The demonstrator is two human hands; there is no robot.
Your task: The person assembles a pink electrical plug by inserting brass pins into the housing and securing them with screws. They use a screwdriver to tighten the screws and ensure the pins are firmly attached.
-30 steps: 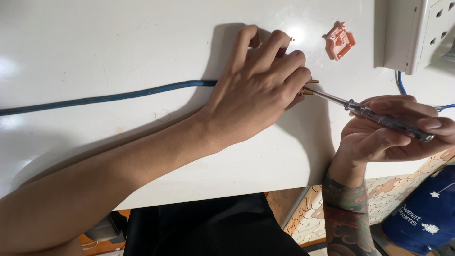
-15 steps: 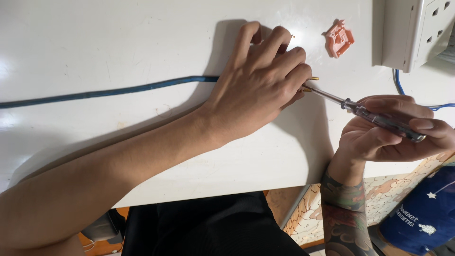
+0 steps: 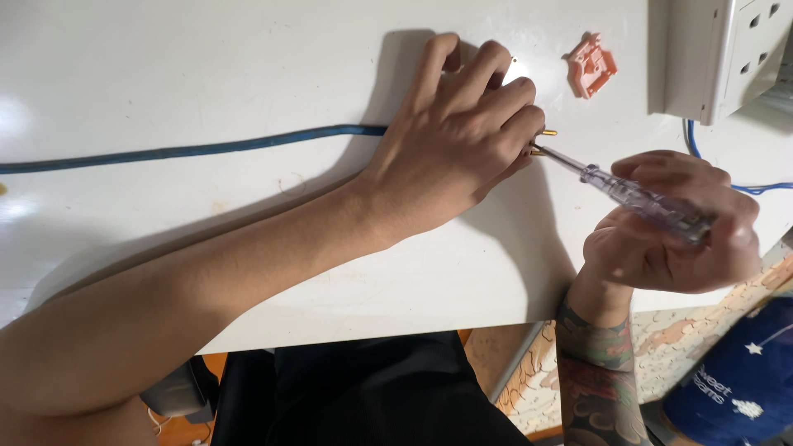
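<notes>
Left hand (image 3: 458, 140) clamped over plug with brass prongs (image 3: 547, 132) at blue cable (image 3: 190, 151) end, mid-desk (image 3: 248, 66). Right hand (image 3: 673, 227) grip closed on clear-handled screwdriver (image 3: 636, 196), tip at prongs, near front edge.

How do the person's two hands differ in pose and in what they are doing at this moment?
The left hand lies palm-down on the white table, fingers curled over the end of the blue cable; the right hand is off the table's front edge. The left hand hides most of what it grips, only brass prongs showing; the right hand holds a clear-handled screwdriver in plain view. Both meet at the screwdriver's tip.
</notes>
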